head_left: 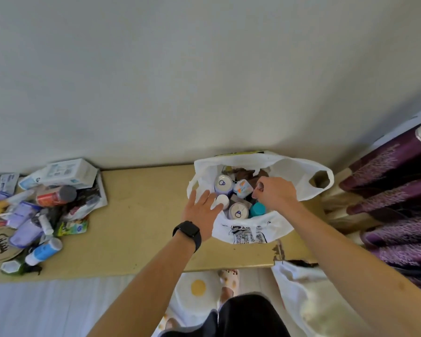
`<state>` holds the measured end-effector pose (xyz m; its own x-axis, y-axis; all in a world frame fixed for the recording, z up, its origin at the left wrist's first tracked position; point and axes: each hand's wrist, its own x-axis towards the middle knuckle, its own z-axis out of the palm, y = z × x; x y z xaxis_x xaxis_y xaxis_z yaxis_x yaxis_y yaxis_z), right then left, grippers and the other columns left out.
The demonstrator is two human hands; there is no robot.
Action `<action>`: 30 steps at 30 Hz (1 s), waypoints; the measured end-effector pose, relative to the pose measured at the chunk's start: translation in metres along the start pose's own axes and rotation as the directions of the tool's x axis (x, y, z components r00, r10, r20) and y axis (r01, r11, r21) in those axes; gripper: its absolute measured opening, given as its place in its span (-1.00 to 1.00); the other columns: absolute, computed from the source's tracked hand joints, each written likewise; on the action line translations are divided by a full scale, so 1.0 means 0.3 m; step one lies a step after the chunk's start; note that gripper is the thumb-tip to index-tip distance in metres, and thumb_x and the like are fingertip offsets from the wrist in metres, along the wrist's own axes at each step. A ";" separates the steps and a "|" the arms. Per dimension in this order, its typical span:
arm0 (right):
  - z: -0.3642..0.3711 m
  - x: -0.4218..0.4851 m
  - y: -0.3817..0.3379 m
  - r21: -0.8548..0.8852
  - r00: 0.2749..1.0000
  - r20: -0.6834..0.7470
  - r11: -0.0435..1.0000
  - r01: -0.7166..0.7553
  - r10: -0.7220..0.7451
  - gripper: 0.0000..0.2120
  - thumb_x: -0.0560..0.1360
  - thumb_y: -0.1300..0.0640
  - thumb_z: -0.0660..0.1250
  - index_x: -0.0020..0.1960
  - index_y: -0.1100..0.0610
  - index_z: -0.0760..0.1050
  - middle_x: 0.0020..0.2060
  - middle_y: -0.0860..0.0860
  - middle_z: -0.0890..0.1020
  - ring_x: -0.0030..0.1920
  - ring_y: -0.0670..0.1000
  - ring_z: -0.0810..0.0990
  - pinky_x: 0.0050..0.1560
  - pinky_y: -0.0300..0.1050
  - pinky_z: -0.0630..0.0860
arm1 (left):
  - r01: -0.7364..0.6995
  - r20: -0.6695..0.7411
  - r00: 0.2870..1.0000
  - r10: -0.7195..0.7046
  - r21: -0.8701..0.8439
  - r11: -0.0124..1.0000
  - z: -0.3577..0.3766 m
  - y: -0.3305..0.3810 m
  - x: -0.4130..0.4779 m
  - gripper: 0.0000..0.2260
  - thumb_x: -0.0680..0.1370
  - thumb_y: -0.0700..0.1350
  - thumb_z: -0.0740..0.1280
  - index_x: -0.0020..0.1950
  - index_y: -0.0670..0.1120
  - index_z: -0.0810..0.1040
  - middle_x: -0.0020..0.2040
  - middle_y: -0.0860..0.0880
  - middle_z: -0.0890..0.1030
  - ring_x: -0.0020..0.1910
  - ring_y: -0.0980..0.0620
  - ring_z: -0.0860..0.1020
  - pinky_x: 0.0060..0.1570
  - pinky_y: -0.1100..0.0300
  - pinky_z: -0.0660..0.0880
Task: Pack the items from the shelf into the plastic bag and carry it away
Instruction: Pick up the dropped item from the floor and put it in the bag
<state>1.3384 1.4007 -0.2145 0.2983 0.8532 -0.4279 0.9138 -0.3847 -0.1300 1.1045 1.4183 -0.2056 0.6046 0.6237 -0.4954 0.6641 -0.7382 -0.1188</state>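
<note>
A white plastic bag [292,171] stands open on the tan shelf [144,215] against the wall. Inside it lie two white jars with purple logos [223,184], a teal-lidded container [257,209], a small white bottle [223,201] and other small packs. My left hand [201,214], wearing a black watch, reaches over the bag's left rim with fingers straight, touching the small white bottle. My right hand [275,193] is over the bag's mouth, fingers curled around a small dark brown item [260,185]. A pile of bottles, tubes and boxes [46,205] lies at the shelf's left end.
A white box [69,172] tops the left pile; a blue-and-white bottle [43,251] lies near the shelf's front edge. Purple curtains [394,203] hang at right. A second white bag [299,288] hangs below the shelf's right end. A rug and slippered foot are below.
</note>
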 end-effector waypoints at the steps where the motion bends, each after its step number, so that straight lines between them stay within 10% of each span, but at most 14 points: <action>1: 0.001 0.019 0.002 -0.032 1.000 0.022 0.999 0.008 -0.008 -0.82 0.56 -0.14 0.22 -0.13 -0.06 0.42 -0.14 -0.03 0.62 -0.13 0.05 0.51 -0.06 -0.03 0.44 | 0.007 0.006 1.000 -0.006 -0.028 1.000 0.005 -0.001 0.002 -0.42 0.59 -0.07 0.22 0.58 0.07 0.10 0.60 -0.07 0.01 0.58 -0.09 -0.08 0.48 -0.18 -0.22; 11: 0.042 0.112 -0.025 -0.249 0.991 0.102 0.962 0.111 -0.088 -0.63 0.57 -0.24 0.15 -0.27 -0.03 0.41 -0.25 -0.06 0.51 0.02 0.07 0.52 0.07 0.02 0.34 | -0.023 0.076 0.997 0.027 -0.044 0.999 0.073 0.009 0.076 -0.32 0.58 0.00 0.20 0.61 -0.06 -0.06 0.62 -0.02 -0.06 0.59 -0.05 -0.15 0.47 -0.21 -0.29; 30: 0.092 0.100 -0.014 -0.214 0.979 0.110 0.958 0.190 -0.170 -0.77 0.56 -0.13 0.22 0.20 -0.22 0.51 -0.02 -0.10 0.65 0.08 0.03 0.52 0.12 0.02 0.31 | -0.039 0.166 0.985 0.052 -0.080 0.996 0.118 0.005 0.113 -0.31 0.58 0.00 0.23 0.61 -0.09 -0.04 0.62 -0.04 -0.08 0.58 -0.08 -0.11 0.48 -0.25 -0.23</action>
<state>1.3359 1.4182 -0.2514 0.1067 0.8620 -0.4956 0.9913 -0.1310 -0.0144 1.1104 1.4291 -0.2530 0.5573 0.5330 -0.6367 0.6727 -0.7393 -0.0301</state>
